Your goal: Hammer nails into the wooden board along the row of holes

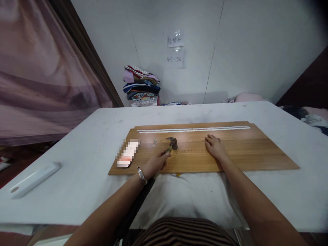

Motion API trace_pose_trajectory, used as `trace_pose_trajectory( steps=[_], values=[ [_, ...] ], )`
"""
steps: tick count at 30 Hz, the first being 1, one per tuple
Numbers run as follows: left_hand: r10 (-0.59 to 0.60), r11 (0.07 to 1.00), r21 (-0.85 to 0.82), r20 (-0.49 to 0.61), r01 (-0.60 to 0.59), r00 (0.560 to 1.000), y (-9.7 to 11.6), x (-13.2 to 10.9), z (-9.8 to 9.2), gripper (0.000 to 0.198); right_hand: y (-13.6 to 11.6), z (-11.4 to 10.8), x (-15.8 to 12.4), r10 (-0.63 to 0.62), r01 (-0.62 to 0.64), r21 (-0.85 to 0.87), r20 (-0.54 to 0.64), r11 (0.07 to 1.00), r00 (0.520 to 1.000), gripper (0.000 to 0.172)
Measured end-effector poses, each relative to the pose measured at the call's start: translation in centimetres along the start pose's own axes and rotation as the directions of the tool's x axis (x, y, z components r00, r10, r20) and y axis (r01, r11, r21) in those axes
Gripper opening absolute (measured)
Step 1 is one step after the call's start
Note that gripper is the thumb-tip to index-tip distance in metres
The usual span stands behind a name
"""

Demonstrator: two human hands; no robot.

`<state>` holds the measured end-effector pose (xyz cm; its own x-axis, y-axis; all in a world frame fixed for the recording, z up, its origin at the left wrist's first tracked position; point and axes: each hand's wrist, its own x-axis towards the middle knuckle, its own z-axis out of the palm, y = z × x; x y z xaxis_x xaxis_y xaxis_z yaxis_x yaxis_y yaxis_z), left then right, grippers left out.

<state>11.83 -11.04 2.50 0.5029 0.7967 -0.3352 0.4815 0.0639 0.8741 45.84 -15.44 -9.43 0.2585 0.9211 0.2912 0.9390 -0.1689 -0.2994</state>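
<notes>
Closed around the handle of a hammer [171, 144], the left hand [155, 163] rests on a wooden board [241, 155], fingers wrapped and thumb on top. The handle's yellowish neck shows just past the knuckles. The dark metal head sits a little beyond the grip and slightly to its right, low over the wood; whether it touches the surface cannot be told. A silver wristband [140, 175] circles the wrist just behind the grip.

To the right of the grip, well apart from it, the right hand [214, 147] lies palm down on the same board, fingers loosely spread and holding nothing. Between the hammer head and this hand runs a faint row of dots [191, 150] in the wood, too small to tell whether they are nails or holes.

Just beyond the grip and to its left lies a small cluster of loose nails [154, 142]. Farther left, near the board's end, is a blurred pink-and-white patch [128, 153]. Beyond everything, along the board's far edge, a thin pale strip [194, 129] runs nearly its full length.

The board lies on a white table [89, 136]. Far left of the grip, near the table's edge, rests a long white object [34, 179]. Behind the table, a stack of folded clothes [140, 85] stands against the wall, with two paper notes [175, 49] stuck above and to its right.
</notes>
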Motion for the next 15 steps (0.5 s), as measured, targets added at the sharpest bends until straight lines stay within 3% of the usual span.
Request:
trace_pose_trajectory(
  steps=[15],
  values=[
    [-0.038,0.999,-0.031,-0.005,0.038,0.999,-0.49,0.29,0.07,0.046,0.14,0.31,0.0,-0.014,0.014,0.006,-0.032,1.0,0.999,0.039]
  ],
)
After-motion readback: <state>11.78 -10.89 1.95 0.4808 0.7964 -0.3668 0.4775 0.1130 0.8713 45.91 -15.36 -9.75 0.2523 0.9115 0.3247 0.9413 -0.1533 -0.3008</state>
